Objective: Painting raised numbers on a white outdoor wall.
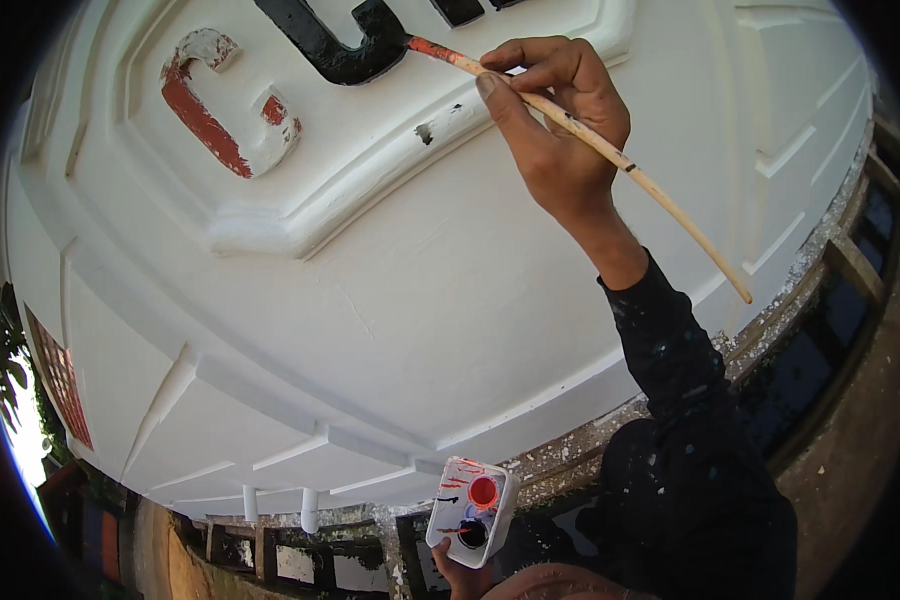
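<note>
My right hand (pixel 575 135) pinches a long wooden paintbrush (pixel 670 205) between thumb and fingers. The brush's red-coated tip meets, or nearly meets, the edge of a black raised letter (pixel 320 45) on a white moulded wall. To the left stands another raised letter (pixel 205 115), part red and part white. Low in the view, my left hand (pixel 460 577) grips a white plastic tray (pixel 445 515) by its near edge. In the tray sit a pot of red paint (pixel 483 490) and a pot of black paint (pixel 472 533), with red and black smears around them.
A raised white border (pixel 370 185) runs below the letters, with a small dark smudge (pixel 424 133) on it. Two short white pipes (pixel 309 510) stick out at the wall's foot. A paint-spattered concrete ledge (pixel 580 445) and dark framed openings (pixel 790 385) lie below and right.
</note>
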The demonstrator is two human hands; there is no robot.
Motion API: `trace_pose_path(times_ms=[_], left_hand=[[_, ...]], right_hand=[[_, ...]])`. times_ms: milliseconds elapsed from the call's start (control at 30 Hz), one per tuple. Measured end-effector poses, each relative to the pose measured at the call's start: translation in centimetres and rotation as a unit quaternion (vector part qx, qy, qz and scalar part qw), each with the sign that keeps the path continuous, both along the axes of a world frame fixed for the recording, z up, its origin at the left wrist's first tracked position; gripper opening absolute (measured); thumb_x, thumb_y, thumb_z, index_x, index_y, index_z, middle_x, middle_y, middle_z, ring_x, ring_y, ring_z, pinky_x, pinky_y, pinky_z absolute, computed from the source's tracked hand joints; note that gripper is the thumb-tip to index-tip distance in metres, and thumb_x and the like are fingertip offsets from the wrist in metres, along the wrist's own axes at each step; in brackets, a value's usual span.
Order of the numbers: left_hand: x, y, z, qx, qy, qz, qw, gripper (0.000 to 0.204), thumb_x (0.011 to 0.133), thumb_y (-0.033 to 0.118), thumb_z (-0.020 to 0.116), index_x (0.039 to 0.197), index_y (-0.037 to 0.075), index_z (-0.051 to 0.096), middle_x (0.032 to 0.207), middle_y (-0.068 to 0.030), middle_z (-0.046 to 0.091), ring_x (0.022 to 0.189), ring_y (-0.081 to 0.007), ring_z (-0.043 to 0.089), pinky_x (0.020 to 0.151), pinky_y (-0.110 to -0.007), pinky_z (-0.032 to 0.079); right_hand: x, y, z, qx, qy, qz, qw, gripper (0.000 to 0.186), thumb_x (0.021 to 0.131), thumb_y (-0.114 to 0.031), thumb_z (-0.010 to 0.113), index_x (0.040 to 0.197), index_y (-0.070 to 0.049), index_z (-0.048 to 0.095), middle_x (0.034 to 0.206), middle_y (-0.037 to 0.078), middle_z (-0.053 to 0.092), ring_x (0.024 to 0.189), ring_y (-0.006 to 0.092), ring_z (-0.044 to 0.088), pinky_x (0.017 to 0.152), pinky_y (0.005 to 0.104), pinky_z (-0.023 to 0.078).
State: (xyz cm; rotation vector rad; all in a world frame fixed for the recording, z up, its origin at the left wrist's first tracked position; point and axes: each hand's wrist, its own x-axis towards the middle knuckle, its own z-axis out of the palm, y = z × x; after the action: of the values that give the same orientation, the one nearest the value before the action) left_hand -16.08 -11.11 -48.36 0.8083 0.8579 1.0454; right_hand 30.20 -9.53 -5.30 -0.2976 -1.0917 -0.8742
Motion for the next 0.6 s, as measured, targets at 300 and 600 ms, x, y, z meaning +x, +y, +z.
trace_pose_path(times_ms=[300,600], left_hand=[[2.0,1.7,0.3,-0.181,-0.147,-0.007,0.972,0.052,0.091,0.04,0.055,0.132,0.008,0.052,0.129,-0.0105,0.059,0.122,-0.0297,0.054,0.107,-0.047,0.04],[3.4,-0.9,2.7,-0.085,-0.165,0.011,0.982,0.069,0.084,0.039,0.057,0.142,0.007,0.04,0.134,-0.013,0.054,0.124,-0.0322,0.053,0.106,-0.049,0.042]], right_hand=[[-25.8,-6.7,-6.8,-0.145,-0.385,0.66,0.628,0.026,0.103,-0.028,0.048,0.115,-0.008,0.06,0.113,0.016,0.056,0.106,0.035,0.054,0.081,0.0412,0.049],[-15.1,-1.3,-4.6,-0.222,-0.12,0.211,0.944,0.044,0.084,0.013,0.069,0.124,-0.001,0.06,0.107,0.012,0.059,0.094,0.0172,0.064,0.08,0.0261,0.057]])
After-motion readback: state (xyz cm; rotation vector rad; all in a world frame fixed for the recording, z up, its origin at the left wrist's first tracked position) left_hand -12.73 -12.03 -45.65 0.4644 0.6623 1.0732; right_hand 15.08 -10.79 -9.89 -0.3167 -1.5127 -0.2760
